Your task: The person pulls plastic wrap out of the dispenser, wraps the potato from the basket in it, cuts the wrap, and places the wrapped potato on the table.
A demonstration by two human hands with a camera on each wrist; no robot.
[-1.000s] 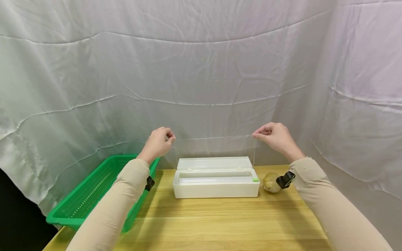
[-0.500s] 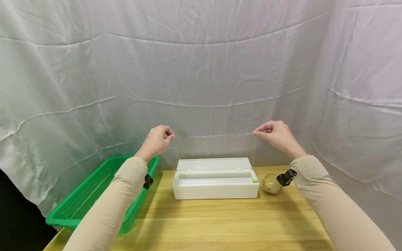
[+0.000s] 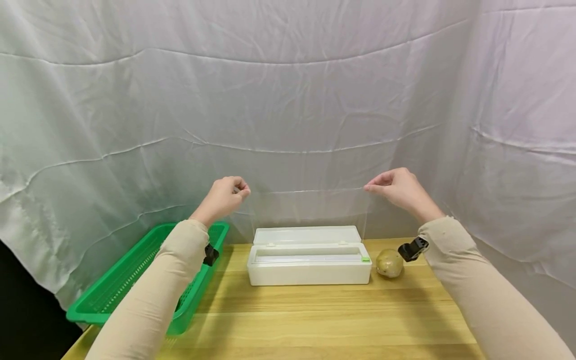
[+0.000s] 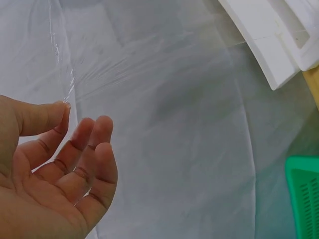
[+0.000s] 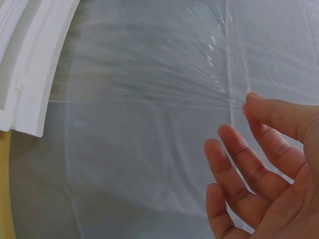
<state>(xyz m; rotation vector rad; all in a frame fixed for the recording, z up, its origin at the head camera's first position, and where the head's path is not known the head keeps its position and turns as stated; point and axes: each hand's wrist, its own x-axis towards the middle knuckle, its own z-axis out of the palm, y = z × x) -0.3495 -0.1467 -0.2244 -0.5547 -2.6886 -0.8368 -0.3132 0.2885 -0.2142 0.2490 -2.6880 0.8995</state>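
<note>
A sheet of clear plastic wrap (image 3: 310, 205) stretches upright between my hands, rising from behind the white wrap dispenser box (image 3: 309, 275). My left hand (image 3: 227, 194) pinches its upper left corner between thumb and index finger; the other fingers curve loosely in the left wrist view. At the upper right corner, my right hand (image 3: 399, 187) pinches the film the same way, and creases fan out from the fingertips (image 5: 253, 97) in the right wrist view. The box's lid (image 3: 308, 235) is tipped back, with a pale roll lying inside and a green slider (image 3: 365, 259) at the right end.
A potato (image 3: 389, 263), shiny as if wrapped in film, sits right of the box beneath my right wrist. At the left stands a green plastic basket (image 3: 180, 322), partly hidden by my left forearm. Grey-white cloth (image 3: 288, 110) hangs behind the wooden table (image 3: 315, 320).
Both hands have risen slightly, and the upper edge of the plastic wrap has gone up with them. The right hand has also shifted a little to the right. Box, potato and basket stay put.
</note>
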